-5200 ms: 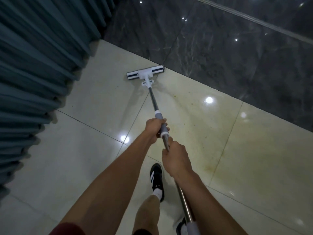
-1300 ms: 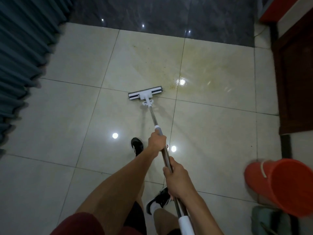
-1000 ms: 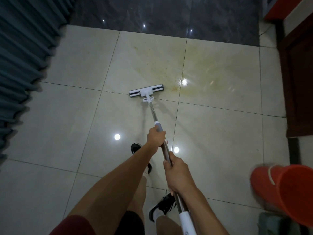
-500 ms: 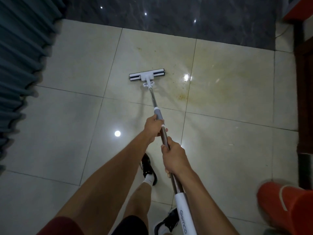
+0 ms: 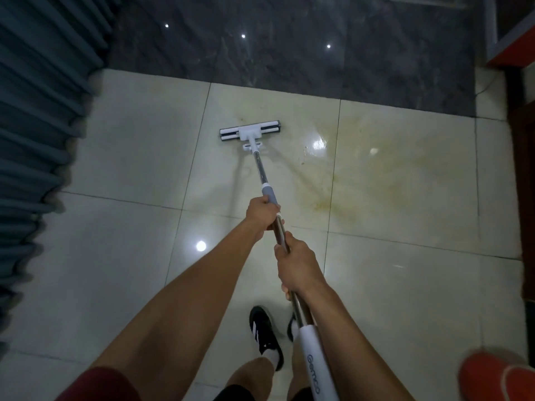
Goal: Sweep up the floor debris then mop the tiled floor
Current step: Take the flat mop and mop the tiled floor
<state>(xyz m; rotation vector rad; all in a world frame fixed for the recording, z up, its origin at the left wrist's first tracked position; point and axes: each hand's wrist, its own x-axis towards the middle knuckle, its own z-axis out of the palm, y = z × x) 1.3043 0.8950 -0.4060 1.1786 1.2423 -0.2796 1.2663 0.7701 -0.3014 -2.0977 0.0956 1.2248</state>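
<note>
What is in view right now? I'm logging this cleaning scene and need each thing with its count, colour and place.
mop: one, white head with dark strips, metal pole, white upper grip; head on the pale tile ahead
stain: one yellowish patch, right of the mop head
floor tiles: several, cream, glossy; across the middle
dark stone strip: one, grey-black, along the top
curtain: one, teal, pleated, left edge
bucket: one, orange, blurred, bottom right corner
wooden furniture: dark brown, right edge
shoes: two, black with white stripes, bottom centre
left hand: grips the pole, further down
right hand: grips the pole, nearer the body
</note>
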